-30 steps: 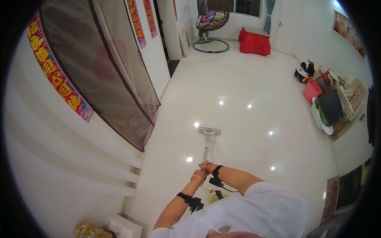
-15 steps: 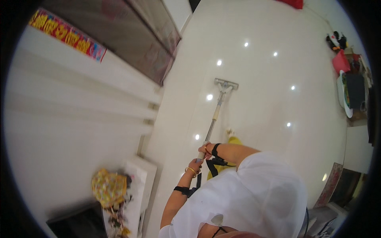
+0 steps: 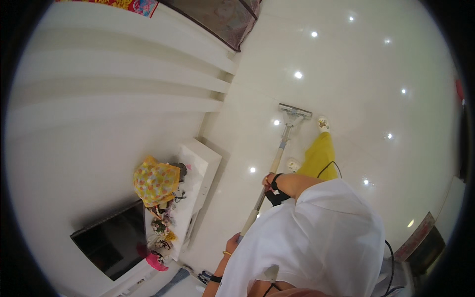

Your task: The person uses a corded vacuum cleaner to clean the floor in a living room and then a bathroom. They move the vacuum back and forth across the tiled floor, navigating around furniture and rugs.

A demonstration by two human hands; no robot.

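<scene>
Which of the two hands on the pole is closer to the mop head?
The right hand, partway along the pole; the left hand, with a yellow bangle at its wrist, is farther back, at the pole's end beside the white shirt.

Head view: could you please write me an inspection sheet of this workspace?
Surface: floor pale and glossy, with bright light spots.
Job's things: mop held aslant; mop head seems to rest on the floor.
Clutter: yellow cloth and small items by the white cabinet, many too small to tell.
Hands: left hand grips the mop near its upper end; right hand grips closer to the mop head.
Cables: black cord over the yellow garment; black cable at lower right.
Surroundings: wall, TV, curtain.
</scene>
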